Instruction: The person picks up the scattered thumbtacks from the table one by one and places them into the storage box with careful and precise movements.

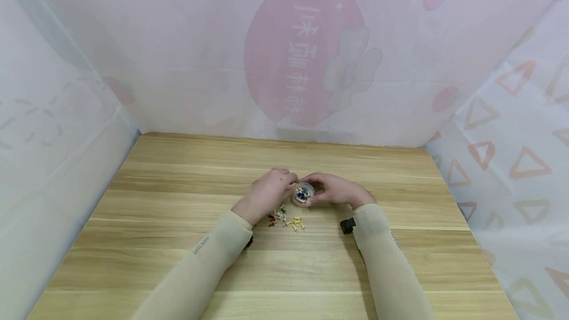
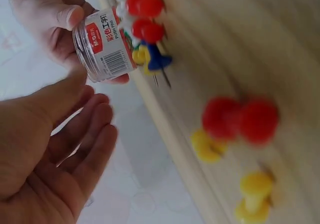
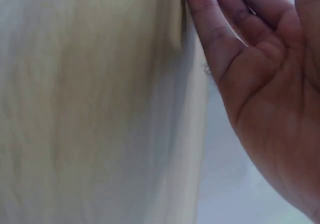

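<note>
A small clear jar of push pins (image 1: 304,194) stands on the wooden table, with a white and red label (image 2: 107,42) facing the left wrist view. My right hand (image 1: 335,189) grips its side, thumb in front and fingers behind. At the jar's rim are the thumb and fingertips of my left hand (image 1: 272,192); whether they pinch a pin is hidden. In the left wrist view the other fingers of that hand (image 2: 45,154) curve loosely. Loose yellow push pins (image 1: 297,221), red ones (image 2: 240,119) and a blue one (image 2: 157,58) lie near the jar.
The wood-grain table (image 1: 178,177) meets a pink printed sheet (image 1: 200,63) at the back. More printed sheets hang at the left and right sides. A dark wrist camera (image 1: 348,225) sits under the right sleeve (image 1: 391,265).
</note>
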A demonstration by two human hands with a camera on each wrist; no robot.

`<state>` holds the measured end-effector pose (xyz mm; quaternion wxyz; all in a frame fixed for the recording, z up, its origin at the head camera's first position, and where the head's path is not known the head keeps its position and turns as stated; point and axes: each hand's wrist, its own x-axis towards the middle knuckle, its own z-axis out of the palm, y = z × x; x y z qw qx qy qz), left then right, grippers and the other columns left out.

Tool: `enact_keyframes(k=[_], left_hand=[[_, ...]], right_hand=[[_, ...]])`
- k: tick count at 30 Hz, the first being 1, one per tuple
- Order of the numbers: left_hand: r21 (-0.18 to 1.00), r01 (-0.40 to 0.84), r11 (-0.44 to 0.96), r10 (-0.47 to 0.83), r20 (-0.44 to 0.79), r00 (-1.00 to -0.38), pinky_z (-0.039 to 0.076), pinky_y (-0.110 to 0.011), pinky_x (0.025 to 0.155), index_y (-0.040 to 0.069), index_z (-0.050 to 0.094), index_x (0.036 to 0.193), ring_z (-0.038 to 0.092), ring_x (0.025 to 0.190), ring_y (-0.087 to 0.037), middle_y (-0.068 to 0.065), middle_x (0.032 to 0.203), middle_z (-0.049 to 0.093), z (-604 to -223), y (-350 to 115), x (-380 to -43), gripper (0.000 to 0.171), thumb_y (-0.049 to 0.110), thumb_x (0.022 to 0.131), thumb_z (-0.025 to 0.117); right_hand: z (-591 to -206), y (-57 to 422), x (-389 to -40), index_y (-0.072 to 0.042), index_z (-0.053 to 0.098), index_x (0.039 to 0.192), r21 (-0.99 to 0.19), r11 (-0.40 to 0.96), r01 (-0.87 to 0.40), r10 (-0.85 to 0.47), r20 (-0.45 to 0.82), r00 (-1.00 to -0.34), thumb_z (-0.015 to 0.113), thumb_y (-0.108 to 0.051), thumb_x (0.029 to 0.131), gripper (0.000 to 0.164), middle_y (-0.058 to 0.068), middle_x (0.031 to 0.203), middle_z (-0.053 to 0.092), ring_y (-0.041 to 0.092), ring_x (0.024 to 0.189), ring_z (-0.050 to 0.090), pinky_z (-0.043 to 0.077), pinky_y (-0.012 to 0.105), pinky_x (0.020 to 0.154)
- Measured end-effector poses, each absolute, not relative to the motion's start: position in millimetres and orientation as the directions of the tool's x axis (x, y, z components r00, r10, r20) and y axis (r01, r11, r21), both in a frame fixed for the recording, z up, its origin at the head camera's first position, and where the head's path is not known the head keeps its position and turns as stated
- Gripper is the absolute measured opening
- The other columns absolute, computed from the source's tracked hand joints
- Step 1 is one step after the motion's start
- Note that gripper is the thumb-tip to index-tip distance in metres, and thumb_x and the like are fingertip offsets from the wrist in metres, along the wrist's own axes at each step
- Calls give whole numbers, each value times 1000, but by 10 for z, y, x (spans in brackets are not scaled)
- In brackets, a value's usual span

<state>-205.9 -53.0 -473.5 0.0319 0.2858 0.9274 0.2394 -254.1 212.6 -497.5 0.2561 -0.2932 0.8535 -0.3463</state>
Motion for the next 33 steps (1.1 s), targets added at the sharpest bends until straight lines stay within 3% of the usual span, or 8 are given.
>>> enact_keyframes(k=[8, 20, 33], left_hand=[[487, 485, 726, 571, -34, -821, 66, -47, 112, 8, 72, 153, 77, 125, -26, -10, 140, 80, -4727, -564, -2127, 58, 34, 104, 92], [489, 481, 728, 577, -57, -815, 66, -47, 113, 9, 74, 150, 78, 124, -25, -8, 140, 81, -4744, -618, -2170, 55, 37, 106, 91], [486, 460, 743, 546, -42, -837, 56, -59, 129, 4, 70, 155, 72, 144, -38, -17, 156, 75, -4688, -1325, -2359, 64, 30, 102, 94]], right_hand=[[-4987, 2048, -2529, 0, 59, 166, -793, 562, -235, -645, -243, -724, 91, -17, 105, 71, 22, 165, 68, 42, 155, 67, 56, 54, 132], [-4934, 1979, -2501, -1, 62, 164, -777, 572, -264, -647, -229, -727, 88, -23, 108, 65, 20, 160, 73, 39, 151, 71, 59, 52, 129], [-4780, 1886, -2438, -5, 76, 148, -632, 661, -405, -634, -182, -752, 84, -21, 111, 41, 12, 145, 82, 31, 137, 77, 63, 51, 121]])
